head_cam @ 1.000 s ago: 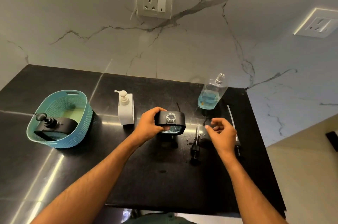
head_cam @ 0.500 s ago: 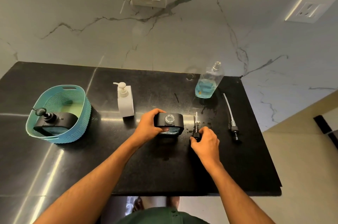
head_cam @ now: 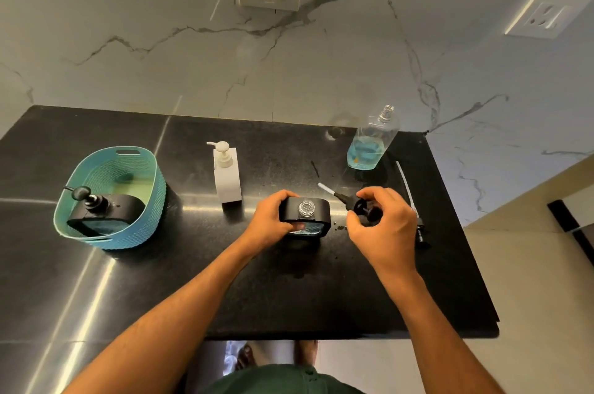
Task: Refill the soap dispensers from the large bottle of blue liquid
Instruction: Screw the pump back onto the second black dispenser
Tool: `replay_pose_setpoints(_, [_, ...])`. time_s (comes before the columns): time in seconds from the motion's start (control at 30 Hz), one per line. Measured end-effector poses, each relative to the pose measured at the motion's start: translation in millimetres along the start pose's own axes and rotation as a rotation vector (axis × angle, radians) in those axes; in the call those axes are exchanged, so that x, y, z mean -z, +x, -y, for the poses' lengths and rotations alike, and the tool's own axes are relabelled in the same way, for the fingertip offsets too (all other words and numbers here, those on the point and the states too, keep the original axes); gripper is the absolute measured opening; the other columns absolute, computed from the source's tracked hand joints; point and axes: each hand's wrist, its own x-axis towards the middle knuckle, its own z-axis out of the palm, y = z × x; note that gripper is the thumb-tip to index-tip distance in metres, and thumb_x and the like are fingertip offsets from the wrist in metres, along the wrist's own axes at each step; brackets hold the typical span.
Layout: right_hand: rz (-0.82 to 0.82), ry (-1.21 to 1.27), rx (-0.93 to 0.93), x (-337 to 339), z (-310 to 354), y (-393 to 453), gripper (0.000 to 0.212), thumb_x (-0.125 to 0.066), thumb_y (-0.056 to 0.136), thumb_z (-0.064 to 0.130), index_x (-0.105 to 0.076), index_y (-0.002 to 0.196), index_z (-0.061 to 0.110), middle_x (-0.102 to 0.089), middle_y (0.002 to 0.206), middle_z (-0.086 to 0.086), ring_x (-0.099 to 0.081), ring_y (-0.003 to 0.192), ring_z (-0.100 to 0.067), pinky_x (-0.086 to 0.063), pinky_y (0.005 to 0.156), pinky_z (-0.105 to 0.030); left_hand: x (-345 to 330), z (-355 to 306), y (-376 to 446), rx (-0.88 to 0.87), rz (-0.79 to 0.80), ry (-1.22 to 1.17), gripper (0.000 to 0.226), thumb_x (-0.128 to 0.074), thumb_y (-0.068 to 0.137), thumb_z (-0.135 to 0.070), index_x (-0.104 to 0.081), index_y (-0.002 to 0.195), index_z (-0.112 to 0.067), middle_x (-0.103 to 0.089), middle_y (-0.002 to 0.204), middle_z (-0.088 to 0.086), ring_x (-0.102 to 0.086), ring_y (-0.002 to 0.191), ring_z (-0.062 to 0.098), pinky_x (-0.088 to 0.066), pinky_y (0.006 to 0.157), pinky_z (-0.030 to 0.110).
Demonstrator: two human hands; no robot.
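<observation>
Gripping the open black dispenser [head_cam: 305, 216] on the worktop [head_cam: 160, 281], the left hand [head_cam: 270, 224] steadies it; the right hand [head_cam: 384, 229] pinches a black pump [head_cam: 352, 202] beside it.

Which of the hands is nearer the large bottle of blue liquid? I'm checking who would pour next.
Right. The right hand, holding a black pump head, sits just below the large bottle. The left hand grips the black dispenser, farther to the left.
</observation>
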Motion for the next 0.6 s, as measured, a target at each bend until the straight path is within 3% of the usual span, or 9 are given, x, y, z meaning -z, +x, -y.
replay_pose_setpoints(0.07, [0.034,0.002,0.041,8,13,3,0.03,-0.082,0.072,0.012,-0.071,0.099,0.016,-0.065,0.093,0.007,-0.063,0.083,-0.004,-0.054,0.074,-0.014,0,1,2,-0.004,0.003,0.021,0.055,-0.088,0.07,0.0,-0.064,0.118,-0.011,-0.07,0.115,0.002,-0.067,0.109,0.017,-0.055,0.098,0.037])
replay_pose_setpoints(0.23, [0.148,-0.024,0.083,15,35,11,0.028,-0.083,0.074,0.02,-0.072,0.1,0.018,-0.066,0.094,0.008,-0.065,0.084,-0.009,-0.06,0.072,-0.028,2,3,7,-0.012,0.029,0.089,0.054,-0.089,0.072,-0.006,-0.062,0.119,-0.013,-0.069,0.115,0.001,-0.065,0.107,0.016,-0.056,0.094,0.034])
replay_pose_setpoints(0.37, [0.162,-0.051,0.092,12,45,20,0.03,-0.084,0.073,0.022,-0.072,0.1,0.019,-0.067,0.093,0.007,-0.064,0.08,-0.01,-0.06,0.069,-0.032,3,6,9,-0.034,0.049,0.125,0.055,-0.09,0.072,-0.009,-0.062,0.119,-0.014,-0.068,0.116,0.0,-0.064,0.107,0.015,-0.055,0.093,0.032])
replay_pose_setpoints(0.6, [0.178,-0.07,0.119,3,53,33,0.028,-0.084,0.071,0.025,-0.072,0.096,0.023,-0.065,0.086,0.012,-0.063,0.071,-0.004,-0.058,0.063,-0.02,3,12,13,-0.051,0.049,0.156,0.055,-0.091,0.07,-0.014,-0.062,0.116,-0.018,-0.066,0.114,-0.004,-0.063,0.105,0.011,-0.054,0.092,0.029])
